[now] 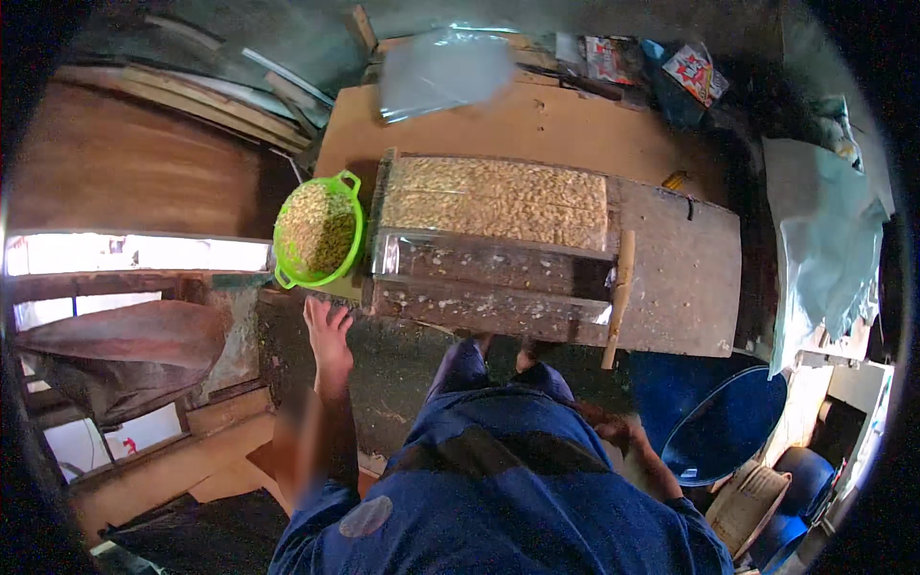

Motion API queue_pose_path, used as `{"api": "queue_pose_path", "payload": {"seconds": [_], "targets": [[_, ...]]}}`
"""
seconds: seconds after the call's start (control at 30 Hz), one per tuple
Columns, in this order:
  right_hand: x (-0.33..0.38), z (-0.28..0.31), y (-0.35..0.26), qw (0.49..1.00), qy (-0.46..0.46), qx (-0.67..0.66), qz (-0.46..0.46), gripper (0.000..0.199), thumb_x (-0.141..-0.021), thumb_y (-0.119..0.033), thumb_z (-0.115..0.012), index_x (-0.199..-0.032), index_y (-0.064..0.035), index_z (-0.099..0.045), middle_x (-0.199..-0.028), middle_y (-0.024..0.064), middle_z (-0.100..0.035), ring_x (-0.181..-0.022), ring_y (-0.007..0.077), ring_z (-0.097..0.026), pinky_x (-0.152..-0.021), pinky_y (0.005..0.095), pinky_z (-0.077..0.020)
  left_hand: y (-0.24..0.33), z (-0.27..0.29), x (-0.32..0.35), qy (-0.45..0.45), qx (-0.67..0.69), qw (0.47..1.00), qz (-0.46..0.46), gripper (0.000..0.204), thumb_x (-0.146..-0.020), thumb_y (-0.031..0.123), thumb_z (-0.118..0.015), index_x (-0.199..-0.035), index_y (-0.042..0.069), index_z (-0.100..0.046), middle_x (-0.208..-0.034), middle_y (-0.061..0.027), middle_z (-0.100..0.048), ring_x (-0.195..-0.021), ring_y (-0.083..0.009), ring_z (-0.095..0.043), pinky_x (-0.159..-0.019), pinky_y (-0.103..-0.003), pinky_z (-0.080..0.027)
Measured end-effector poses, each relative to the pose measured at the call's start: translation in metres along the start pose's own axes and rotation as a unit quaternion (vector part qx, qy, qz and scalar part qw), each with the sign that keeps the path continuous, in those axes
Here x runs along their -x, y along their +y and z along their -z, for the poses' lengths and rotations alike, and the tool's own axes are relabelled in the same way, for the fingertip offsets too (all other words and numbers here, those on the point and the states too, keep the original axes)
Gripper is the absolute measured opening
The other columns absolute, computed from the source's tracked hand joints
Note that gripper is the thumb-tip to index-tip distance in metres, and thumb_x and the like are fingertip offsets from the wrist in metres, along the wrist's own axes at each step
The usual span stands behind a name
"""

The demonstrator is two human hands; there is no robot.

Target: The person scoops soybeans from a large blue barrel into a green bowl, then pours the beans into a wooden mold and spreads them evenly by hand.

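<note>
My left hand (pixel 329 331) is raised at the table's near left edge, just below a bright green plastic basket (pixel 358 230). Its fingers are spread and nothing shows in them. Pale beans or kernels (pixel 314 216) fill the basket, partly in shadow. To its right, more of these pieces lie in a flat layer under clear plastic (pixel 498 199) on the dark wooden work board (pixel 479 287). My right hand (pixel 621 429) hangs low by my right side, bent at the wrist; its fingers are too dim to make out. A wooden stick (pixel 621 297) lies across the board's right part.
A stack of clear plastic sheets (pixel 446 75) rests on the table's far side. Printed packets (pixel 695 75) lie at the back right. A large blue drum (pixel 724 426) stands close to my right, beneath a hanging pale sheet (pixel 829 240). Wooden planks (pixel 192 105) lean at the far left.
</note>
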State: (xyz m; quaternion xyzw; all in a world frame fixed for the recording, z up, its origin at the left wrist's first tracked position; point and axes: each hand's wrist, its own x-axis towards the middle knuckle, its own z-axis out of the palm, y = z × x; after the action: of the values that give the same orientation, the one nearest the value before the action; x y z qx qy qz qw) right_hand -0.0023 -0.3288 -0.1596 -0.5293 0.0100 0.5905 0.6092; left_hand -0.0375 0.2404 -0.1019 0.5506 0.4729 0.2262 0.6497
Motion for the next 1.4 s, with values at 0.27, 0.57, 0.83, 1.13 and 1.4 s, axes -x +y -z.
{"api": "queue_pose_path", "payload": {"seconds": [0.27,0.57,0.83,1.13,1.4], "targets": [[0.013,-0.016,-0.02,0.988,0.041,0.125,-0.083,0.053,-0.089,-0.025,-0.073,-0.136,-0.0072,-0.056,-0.128,0.0125,-0.063,-0.112,0.0287,-0.062,-0.097,0.0393,-0.0485,-0.011,-0.003,-0.076,-0.055,0.178,0.981,0.048,0.078,-0.091,0.042,-0.07,-0.151,0.025,-0.023,-0.146,-0.0092,-0.039,-0.118,-0.0333,-0.052,-0.093,-0.048,-0.048],[-0.027,-0.07,-0.125,0.899,0.1,0.42,-0.073,0.055,-0.088,-0.022,-0.074,-0.138,-0.0095,-0.055,-0.127,0.0133,-0.064,-0.105,0.0306,-0.067,-0.091,0.0396,-0.054,0.021,0.015,-0.064,-0.038,0.137,0.989,0.045,0.07,-0.085,0.004,-0.06,-0.147,0.021,-0.031,-0.131,-0.0108,-0.053,-0.116,-0.0293,-0.056,-0.092,-0.05,-0.051],[-0.073,-0.207,-0.246,0.766,0.198,0.482,0.377,0.097,-0.067,-0.035,-0.092,-0.145,-0.0023,-0.044,-0.143,0.0239,-0.047,-0.136,0.0391,-0.043,-0.11,0.0469,-0.04,0.084,0.084,0.049,-0.122,0.059,0.99,-0.025,0.063,-0.089,0.002,-0.062,-0.147,0.005,-0.039,-0.13,-0.0097,-0.054,-0.119,-0.0229,-0.054,-0.102,-0.036,-0.044],[-0.127,-0.204,-0.213,0.792,0.13,0.24,0.546,0.131,-0.054,-0.06,-0.092,-0.153,-0.0111,-0.02,-0.157,0.0285,-0.023,-0.146,0.0428,-0.024,-0.117,0.0572,-0.0227,0.086,0.035,0.094,-0.418,0.057,0.894,0.147,0.072,-0.1,0.028,-0.057,-0.157,0.003,-0.021,-0.152,-0.0105,-0.04,-0.138,-0.0221,-0.037,-0.116,-0.038,-0.026],[-0.124,-0.232,-0.209,0.829,0.233,0.017,0.509,0.115,-0.073,-0.058,-0.082,-0.151,-0.0116,-0.011,-0.154,0.0244,-0.026,-0.143,0.0366,-0.029,-0.117,0.0527,-0.0255,0.093,0.011,0.084,-0.451,-0.008,0.892,-0.011,0.076,-0.103,0.049,-0.047,-0.155,0.0,-0.02,-0.155,-0.0121,-0.035,-0.143,-0.0225,-0.032,-0.117,-0.036,-0.025]]}}
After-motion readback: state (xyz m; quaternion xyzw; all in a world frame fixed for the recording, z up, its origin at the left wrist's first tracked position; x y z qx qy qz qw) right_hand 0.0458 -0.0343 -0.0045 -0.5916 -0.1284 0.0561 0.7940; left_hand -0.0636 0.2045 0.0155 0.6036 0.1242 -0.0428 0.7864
